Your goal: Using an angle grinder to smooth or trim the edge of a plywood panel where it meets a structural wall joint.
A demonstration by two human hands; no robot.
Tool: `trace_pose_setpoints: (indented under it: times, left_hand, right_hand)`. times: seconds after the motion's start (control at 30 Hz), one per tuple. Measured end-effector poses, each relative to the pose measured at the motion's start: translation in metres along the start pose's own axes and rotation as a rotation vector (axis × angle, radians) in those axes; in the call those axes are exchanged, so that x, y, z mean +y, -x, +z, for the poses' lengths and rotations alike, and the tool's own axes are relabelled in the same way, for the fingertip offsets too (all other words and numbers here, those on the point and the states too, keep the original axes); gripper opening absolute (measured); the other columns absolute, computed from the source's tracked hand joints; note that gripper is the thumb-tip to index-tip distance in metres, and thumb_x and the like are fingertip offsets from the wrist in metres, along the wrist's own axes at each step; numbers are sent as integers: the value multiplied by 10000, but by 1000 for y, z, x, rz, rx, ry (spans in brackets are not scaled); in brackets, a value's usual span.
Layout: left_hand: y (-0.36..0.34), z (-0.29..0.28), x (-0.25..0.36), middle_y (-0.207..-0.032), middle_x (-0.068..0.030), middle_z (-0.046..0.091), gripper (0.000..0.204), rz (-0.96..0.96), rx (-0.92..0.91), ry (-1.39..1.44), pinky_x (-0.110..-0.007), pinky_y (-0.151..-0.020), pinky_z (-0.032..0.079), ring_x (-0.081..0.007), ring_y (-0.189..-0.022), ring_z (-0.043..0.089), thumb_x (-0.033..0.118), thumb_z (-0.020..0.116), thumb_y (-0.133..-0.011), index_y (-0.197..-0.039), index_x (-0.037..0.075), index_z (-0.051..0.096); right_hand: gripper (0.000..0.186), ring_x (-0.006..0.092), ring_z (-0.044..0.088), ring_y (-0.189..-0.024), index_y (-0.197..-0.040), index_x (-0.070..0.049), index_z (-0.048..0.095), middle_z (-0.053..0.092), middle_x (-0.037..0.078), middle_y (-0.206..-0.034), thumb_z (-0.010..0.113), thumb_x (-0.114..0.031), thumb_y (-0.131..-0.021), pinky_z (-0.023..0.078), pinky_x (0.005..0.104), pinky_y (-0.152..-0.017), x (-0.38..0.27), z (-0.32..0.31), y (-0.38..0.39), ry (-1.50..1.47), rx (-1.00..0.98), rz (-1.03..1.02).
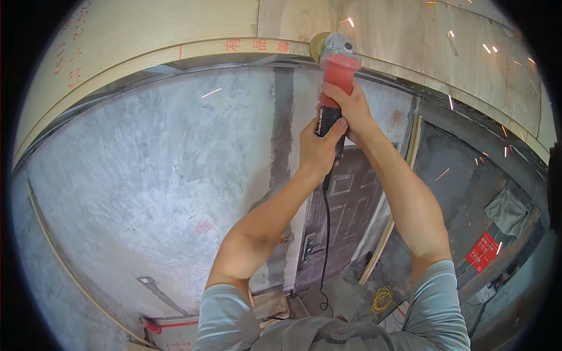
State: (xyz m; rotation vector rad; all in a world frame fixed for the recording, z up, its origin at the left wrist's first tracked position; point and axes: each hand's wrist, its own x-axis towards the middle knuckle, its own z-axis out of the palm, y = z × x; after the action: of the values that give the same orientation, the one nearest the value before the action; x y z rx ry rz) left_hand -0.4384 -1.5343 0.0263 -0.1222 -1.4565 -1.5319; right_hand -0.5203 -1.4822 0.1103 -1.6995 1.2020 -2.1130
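Both my arms reach up, holding a red and black angle grinder (pixel 339 69) overhead. My left hand (pixel 319 146) is closed round the black rear end of its body. Further up, my right hand (pixel 353 111) wraps the red middle part, thumb across it. The grinder's disc (pixel 318 47) meets the edge of the pale wooden board (pixel 205 48) along the ceiling; whether it cuts into wood or metal there I cannot tell. Bright sparks (pixel 451 102) fly to the right. A black cord (pixel 326 234) hangs from the grinder to the floor.
Behind the grinder stands a grey plastered wall (pixel 164 164). A brown panelled door (pixel 345 210) is below my hands, with a wooden strip (pixel 389 240) to its right. Yellow coiled cord (pixel 381 298) lies on the floor. A red sheet (pixel 483 252) is on the right.
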Motion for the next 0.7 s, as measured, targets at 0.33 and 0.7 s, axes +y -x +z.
trace_pose_setpoints:
  times: [0.33, 0.7]
  left_hand:
    - [6, -14, 1, -672, -46, 590, 454, 61, 12, 79, -306, -408, 445, -152, -487, 576, 463, 762, -920, -938, 39, 602]
    - [6, -15, -3, -699, -69, 611, 434, 35, 19, 60, -301, -430, 438, -162, -494, 580, 438, 746, -941, -984, 38, 584]
  right_hand:
    - [364, 189, 646, -716, -1129, -30, 539, 636, 81, -867, 765, -166, -878, 554, 348, -649, 2, 19, 2, 4, -28, -30]
    - [418, 201, 661, -723, -1194, -44, 524, 633, 90, -901, 768, -191, -888, 569, 343, -643, 4, 17, 1, 23, -16, -22]
